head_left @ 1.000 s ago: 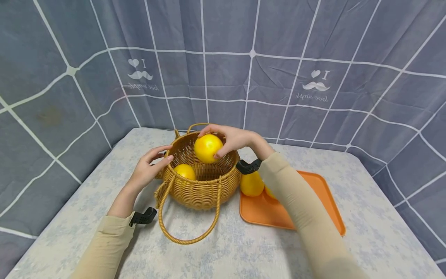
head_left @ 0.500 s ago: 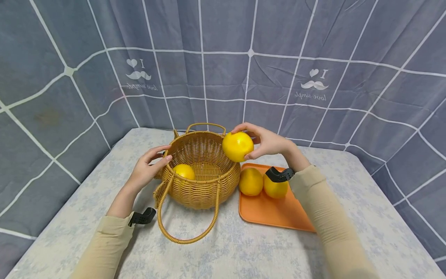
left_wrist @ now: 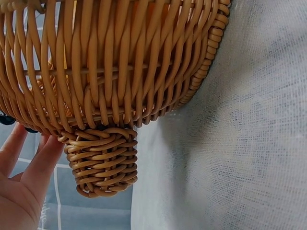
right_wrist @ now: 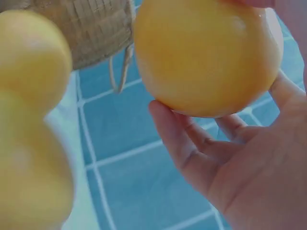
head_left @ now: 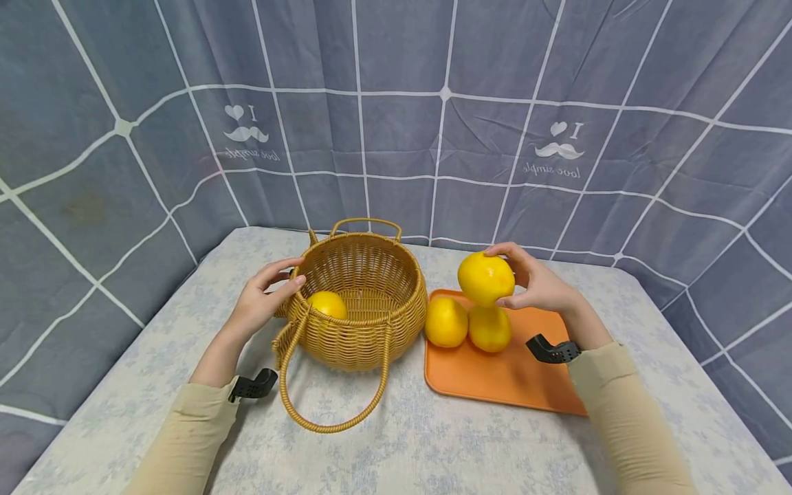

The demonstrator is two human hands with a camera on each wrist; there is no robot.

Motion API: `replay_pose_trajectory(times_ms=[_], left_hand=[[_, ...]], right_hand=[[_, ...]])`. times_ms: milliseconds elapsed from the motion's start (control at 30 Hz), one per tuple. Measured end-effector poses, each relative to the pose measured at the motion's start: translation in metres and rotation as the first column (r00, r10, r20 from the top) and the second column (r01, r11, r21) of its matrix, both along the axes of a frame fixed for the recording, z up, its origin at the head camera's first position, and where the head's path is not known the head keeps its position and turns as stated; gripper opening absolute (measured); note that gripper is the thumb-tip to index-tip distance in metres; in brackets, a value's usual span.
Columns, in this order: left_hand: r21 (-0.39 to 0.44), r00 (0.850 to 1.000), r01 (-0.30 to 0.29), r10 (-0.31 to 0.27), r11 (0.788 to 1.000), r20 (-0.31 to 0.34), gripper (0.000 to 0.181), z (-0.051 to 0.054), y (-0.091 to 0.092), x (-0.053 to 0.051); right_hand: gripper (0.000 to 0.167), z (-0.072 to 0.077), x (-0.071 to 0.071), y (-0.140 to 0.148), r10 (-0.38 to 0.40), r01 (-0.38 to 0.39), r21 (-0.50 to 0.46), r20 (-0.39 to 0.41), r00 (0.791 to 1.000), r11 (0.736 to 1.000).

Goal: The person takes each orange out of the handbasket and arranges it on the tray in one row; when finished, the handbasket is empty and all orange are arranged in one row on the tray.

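Note:
My right hand (head_left: 537,280) holds a round yellow fruit (head_left: 485,278) between thumb and fingers, above the orange tray (head_left: 495,381). In the right wrist view this held fruit (right_wrist: 206,57) fills the upper middle. Below it on the tray sit two similar fruits, a left one (head_left: 446,322) and a right one (head_left: 490,328); the held one overlaps the right one's top in the head view. Another yellow fruit (head_left: 327,304) lies inside the wicker basket (head_left: 353,346). Fairly straight, the fingers of my left hand (head_left: 262,295) rest on the basket's left rim.
One basket handle (head_left: 334,429) hangs forward onto the pale patterned tablecloth (head_left: 396,454); the other handle (head_left: 366,220) stands up at the back. A short wicker stub (left_wrist: 103,163) projects from the basket's side. A grey gridded curtain (head_left: 402,137) closes off the back and sides.
My right hand has carried the held fruit out from over the basket, rightwards and slightly down, to above the tray. Both tray fruits now show fully. My left hand has stayed at the rim.

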State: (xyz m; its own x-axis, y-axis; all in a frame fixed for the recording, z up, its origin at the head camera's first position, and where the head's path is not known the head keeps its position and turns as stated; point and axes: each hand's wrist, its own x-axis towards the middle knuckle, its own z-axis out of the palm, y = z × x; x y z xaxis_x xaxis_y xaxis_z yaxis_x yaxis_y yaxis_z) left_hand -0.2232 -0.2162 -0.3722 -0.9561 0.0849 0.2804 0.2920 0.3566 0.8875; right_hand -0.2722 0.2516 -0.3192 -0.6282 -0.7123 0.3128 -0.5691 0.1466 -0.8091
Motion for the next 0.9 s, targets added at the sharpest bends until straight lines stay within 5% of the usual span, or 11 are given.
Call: replay_pose_trajectory(times_ms=[467, 900], left_hand=[[0.003, 1.0, 0.009, -0.009, 1.0, -0.01, 0.046, 0.001, 0.002, 0.001], [0.0, 1.0, 0.004, -0.004, 1.0, -0.007, 0.047, 0.004, 0.002, 0.003]], right_hand=[[0.073, -0.045, 0.036, 0.064, -0.178, 0.187, -0.147, 0.076, 0.981, 0.971], [0.07, -0.065, 0.048, 0.085, -0.295, 0.301, -0.059, 0.089, 0.951, 0.952]])
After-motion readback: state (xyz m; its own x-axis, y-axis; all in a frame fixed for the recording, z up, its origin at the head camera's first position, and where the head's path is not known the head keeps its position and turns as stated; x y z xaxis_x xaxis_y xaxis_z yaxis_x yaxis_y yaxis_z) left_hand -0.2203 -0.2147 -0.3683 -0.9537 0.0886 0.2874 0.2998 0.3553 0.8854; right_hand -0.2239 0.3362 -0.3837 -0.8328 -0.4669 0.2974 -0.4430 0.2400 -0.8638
